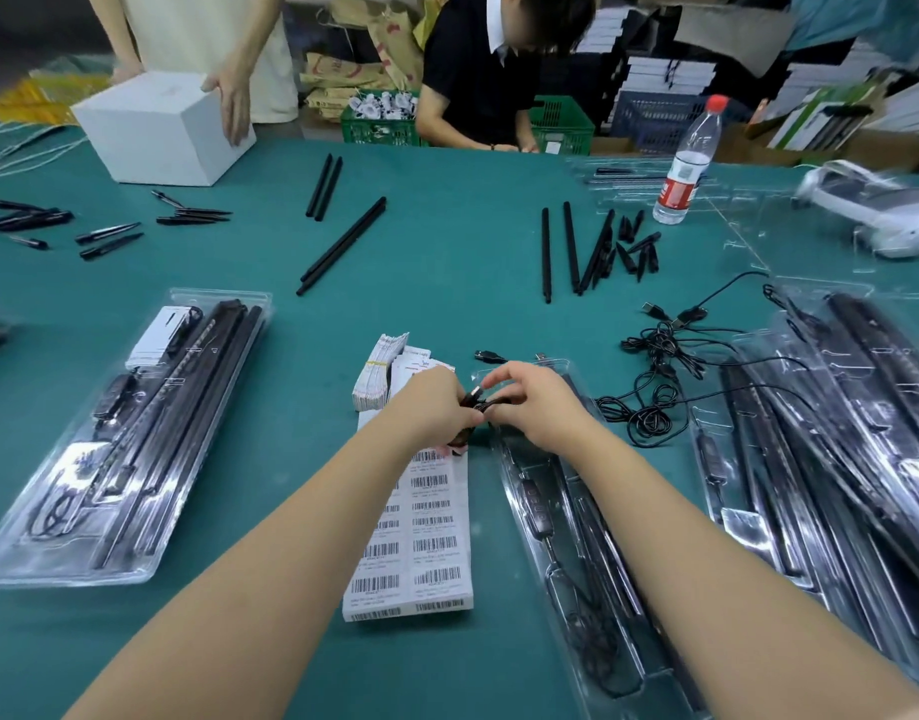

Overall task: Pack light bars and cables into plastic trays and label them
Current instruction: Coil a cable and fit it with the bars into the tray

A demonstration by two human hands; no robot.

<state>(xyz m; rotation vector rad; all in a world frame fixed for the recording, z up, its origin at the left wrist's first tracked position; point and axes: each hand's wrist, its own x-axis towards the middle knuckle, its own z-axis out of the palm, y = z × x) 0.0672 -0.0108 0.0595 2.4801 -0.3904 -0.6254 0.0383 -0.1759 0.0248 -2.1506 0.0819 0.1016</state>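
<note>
Judging by the spread on the green tabletop, the packing is partway through. Both hands meet just above the far end of a clear plastic tray lying in front of the person: the left hand and the right hand each have fingers curled around a small bundled black cable, so both grips are grasping that cable, apparently coiling it or readying it for the tray. That tray already carries dark bars and a corded controller along its length. To the left sits a finished-looking tray with bars, a cable and white cards inside. On the right, several more filled trays overlap in a pile. Work remains: loose light bars and another group of bars lie farther back, and a tangle of loose cables waits near the right hand. A sheet of barcode labels lies between the arms, mostly unpeeled, so labelling looks largely undone; whether any tray is labelled is unclear.
</note>
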